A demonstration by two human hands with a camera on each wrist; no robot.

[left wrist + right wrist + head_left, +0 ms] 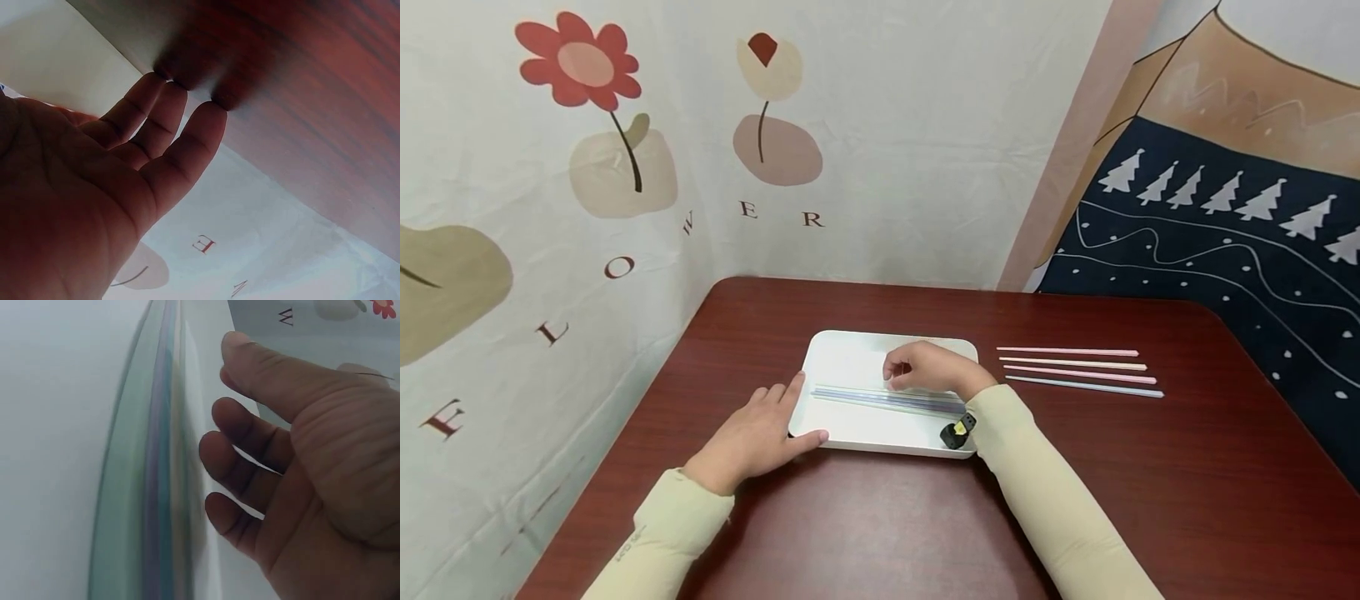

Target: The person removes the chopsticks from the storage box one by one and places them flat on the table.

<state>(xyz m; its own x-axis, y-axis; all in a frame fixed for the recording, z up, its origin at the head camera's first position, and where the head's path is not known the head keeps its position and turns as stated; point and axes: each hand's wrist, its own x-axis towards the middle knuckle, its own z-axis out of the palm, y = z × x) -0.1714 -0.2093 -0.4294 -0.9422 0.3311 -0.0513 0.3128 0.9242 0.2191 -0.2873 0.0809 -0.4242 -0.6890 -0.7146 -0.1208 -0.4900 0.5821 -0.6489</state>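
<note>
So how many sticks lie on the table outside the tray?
4, side by side on the person's right: a pink stick farthest away, then a pale yellow stick, another pink stick, and a blue stick nearest. The right sleeve could hide more.

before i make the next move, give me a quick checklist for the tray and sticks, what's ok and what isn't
1. Tray steadied: ok, the left grip touches its left side.
2. Right grip empty: ok, nothing visible in its fingers.
3. Tray sticks grouped: ok, they lie side by side.
4. Right ends of the tray sticks in sight: cannot tell, they reach the right sleeve in the head view.
5. Table sticks all in the tray: not ok, four lie outside, right of it.
</note>
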